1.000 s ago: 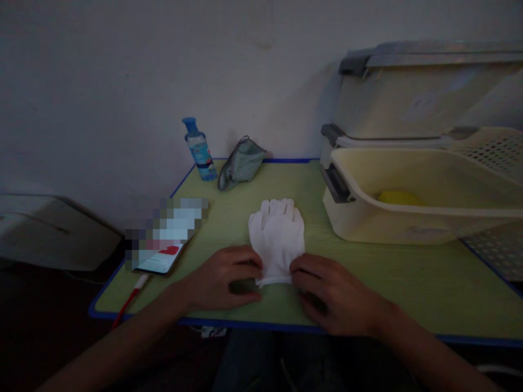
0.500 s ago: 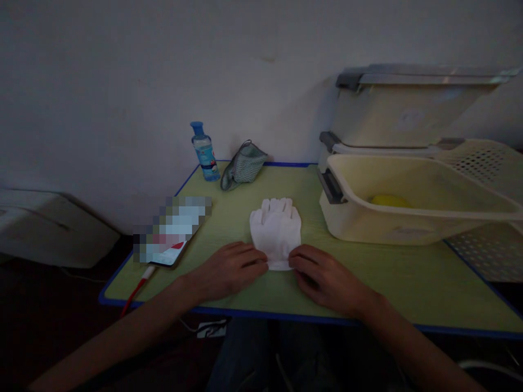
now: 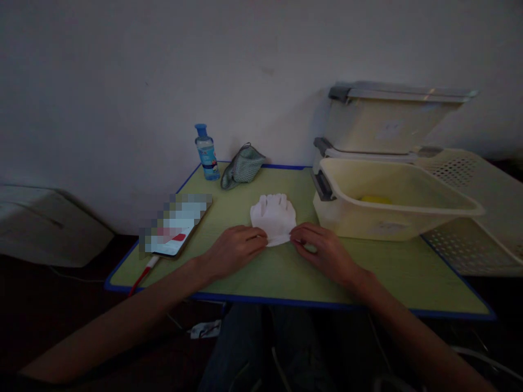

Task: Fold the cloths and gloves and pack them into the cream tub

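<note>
A white glove (image 3: 273, 215) lies on the green table, its fingers pointing away from me. Whether it is a single glove or a stacked pair I cannot tell. My left hand (image 3: 235, 250) pinches the left corner of its cuff. At the cuff's right corner, my right hand (image 3: 327, 251) grips the fabric between thumb and fingers. The cuff edge between the two hands is turned up into a narrow fold. Some of the cuff is hidden under my fingertips.
A phone (image 3: 180, 226) with a red cable lies left. At the back stand a blue bottle (image 3: 208, 158) and a grey-green mesh pouch (image 3: 244, 166). On the right are a cream bin (image 3: 368, 223) with something yellow inside, a lidded box (image 3: 376, 122) and a perforated basket (image 3: 469, 250).
Both hands have moved forward with the cuff edge, folding it toward the glove's fingers, so the glove looks shorter. The view has shifted slightly.
</note>
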Demonstrator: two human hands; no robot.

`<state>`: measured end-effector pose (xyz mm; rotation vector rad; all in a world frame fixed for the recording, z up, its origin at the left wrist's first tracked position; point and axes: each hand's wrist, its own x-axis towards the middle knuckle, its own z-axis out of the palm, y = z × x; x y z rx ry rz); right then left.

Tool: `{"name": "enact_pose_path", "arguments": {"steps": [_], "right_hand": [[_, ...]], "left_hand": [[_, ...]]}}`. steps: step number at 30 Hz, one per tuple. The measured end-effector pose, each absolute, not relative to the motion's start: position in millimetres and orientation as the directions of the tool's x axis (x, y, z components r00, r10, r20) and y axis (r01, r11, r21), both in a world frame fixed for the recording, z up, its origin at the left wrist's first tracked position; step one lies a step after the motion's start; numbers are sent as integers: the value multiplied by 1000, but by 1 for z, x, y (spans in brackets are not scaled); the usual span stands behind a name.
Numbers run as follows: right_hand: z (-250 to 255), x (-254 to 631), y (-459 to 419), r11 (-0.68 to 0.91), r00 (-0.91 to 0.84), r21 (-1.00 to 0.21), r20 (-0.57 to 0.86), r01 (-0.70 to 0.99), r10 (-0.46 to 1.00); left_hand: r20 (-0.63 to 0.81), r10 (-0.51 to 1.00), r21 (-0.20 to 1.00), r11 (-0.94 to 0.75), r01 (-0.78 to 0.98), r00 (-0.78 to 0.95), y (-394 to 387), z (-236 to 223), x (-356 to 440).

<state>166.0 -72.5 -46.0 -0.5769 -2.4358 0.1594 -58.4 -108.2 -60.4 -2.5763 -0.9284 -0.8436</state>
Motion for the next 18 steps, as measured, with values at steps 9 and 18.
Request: {"name": "enact_pose_path", "arguments": {"steps": [9, 18], "right_hand": [[5, 165, -51, 836, -647, -232, 544, 497, 535], [49, 161, -42, 786, -537, -321, 591, 528, 602]], "left_hand": [[657, 627, 271, -715, 645, 419, -74, -2, -56], [524, 818, 600, -551, 579, 236, -54, 53, -53]]}}
